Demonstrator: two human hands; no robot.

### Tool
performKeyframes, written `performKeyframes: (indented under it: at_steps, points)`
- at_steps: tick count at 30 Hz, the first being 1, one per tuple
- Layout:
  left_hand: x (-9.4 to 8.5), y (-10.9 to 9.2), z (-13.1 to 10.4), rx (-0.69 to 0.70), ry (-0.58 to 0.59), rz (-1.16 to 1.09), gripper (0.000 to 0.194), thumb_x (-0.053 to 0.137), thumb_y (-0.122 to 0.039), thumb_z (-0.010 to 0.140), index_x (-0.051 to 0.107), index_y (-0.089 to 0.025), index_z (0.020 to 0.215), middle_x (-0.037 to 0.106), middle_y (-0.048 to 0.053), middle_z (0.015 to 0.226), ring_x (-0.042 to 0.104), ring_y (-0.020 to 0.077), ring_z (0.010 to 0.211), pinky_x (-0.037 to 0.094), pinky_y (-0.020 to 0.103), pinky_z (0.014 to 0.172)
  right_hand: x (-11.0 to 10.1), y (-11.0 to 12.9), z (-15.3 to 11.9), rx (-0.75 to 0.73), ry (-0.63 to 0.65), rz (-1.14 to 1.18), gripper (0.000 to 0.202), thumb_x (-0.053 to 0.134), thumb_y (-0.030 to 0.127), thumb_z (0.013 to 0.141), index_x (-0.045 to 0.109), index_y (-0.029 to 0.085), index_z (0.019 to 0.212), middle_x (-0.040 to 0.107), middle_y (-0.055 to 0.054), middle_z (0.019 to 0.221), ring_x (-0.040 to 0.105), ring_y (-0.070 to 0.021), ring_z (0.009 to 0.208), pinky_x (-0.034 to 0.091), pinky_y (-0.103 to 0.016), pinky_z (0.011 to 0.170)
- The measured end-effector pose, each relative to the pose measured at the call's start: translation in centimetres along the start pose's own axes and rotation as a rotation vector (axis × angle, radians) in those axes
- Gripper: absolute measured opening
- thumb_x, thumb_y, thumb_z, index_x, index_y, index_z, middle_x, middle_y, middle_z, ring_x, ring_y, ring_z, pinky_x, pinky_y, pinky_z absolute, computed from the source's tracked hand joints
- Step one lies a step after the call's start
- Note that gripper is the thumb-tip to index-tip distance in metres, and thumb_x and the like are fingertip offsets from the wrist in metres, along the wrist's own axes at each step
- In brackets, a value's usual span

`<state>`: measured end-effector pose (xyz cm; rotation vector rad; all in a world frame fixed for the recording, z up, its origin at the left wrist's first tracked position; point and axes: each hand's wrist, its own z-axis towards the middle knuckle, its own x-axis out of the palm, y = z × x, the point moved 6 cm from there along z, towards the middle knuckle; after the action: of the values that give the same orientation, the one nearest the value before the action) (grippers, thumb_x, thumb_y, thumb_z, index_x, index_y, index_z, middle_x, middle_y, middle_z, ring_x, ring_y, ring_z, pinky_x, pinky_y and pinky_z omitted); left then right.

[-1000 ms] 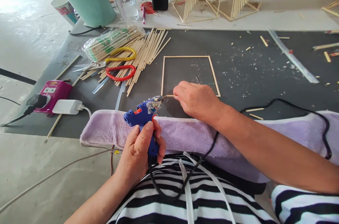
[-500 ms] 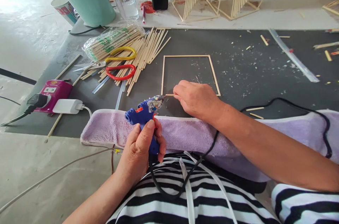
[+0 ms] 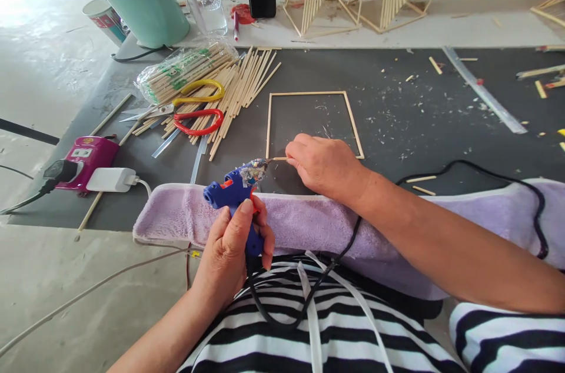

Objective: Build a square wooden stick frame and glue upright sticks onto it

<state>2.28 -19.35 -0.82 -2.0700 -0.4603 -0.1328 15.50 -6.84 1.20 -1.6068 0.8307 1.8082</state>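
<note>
head view: the left hand [image 3: 229, 237] is closed around the handle of a blue glue gun [image 3: 236, 185], thumb laid along the back and fingers curled around the front, near the red trigger. the gun's tip, crusted with residue, points right and sits at the near left corner of a 4-sided stick frame [image 3: 308, 93]; whether it touches the wood cannot be told. the right hand [image 3: 329, 170] is nearly shut, thumb and forefinger pinching the frame's front stick [image 3: 278, 158] just right of that corner; its other fingers are partly hidden. the frame lies flat on the dark table [image 3: 309, 67], beyond a purple towel [image 3: 168, 214] along the near edge.

as for print, the clear pack [image 3: 185, 70] of sticks has green marks, too crumpled to read. the cup [image 3: 103, 19] at far left bears a red patch whose lettering is too small to make out. the pink power strip [image 3: 90, 155] shows a small mark on top, also unreadable, and the white adapter [image 3: 110, 179] plugged into it looks plain. scissors [image 3: 168, 109] with 1 yellow and 1 red handle rest on the loose sticks [image 3: 241, 85].
</note>
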Motion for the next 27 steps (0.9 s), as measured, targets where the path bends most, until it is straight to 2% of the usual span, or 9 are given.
performKeyframes:
  at_steps: [7,13,27]
  points:
    - [0.09,0.19,-0.09,0.051,0.049,0.036,0.030,0.058,-0.050,0.092,0.055,-0.020,0.090,0.054,-0.004,0.062,0.052,0.0106,0.046,0.044,0.019,0.040,-0.09,0.05,-0.06,-0.011,0.019,-0.001,0.017,0.046,0.018,0.098,0.063,0.019,0.098,0.065,-0.005,0.098,0.062,-0.0177,0.081,0.027,-0.031,0.059]
    - [0.12,0.03,0.00,0.042,0.029,0.071,0.034,0.059,-0.052,0.091,0.055,-0.019,0.092,0.061,-0.001,0.070,0.052,0.0088,0.043,0.042,0.019,0.039,-0.06,0.12,0.03,-0.005,0.033,0.002,0.017,0.046,0.019,0.098,0.063,0.019,0.099,0.066,-0.005,0.100,0.062,-0.0176,0.081,0.026,-0.031,0.059]
    - [0.25,-0.06,-0.20,0.037,0.020,0.085,0.033,0.060,-0.053,0.089,0.057,-0.020,0.092,0.056,-0.003,0.066,0.051,0.0095,0.043,0.041,0.020,0.038,-0.18,-0.02,-0.07,0.002,-0.002,0.020,0.018,0.046,0.019,0.098,0.063,0.019,0.098,0.066,-0.005,0.098,0.062,-0.0179,0.080,0.026,-0.031,0.059]
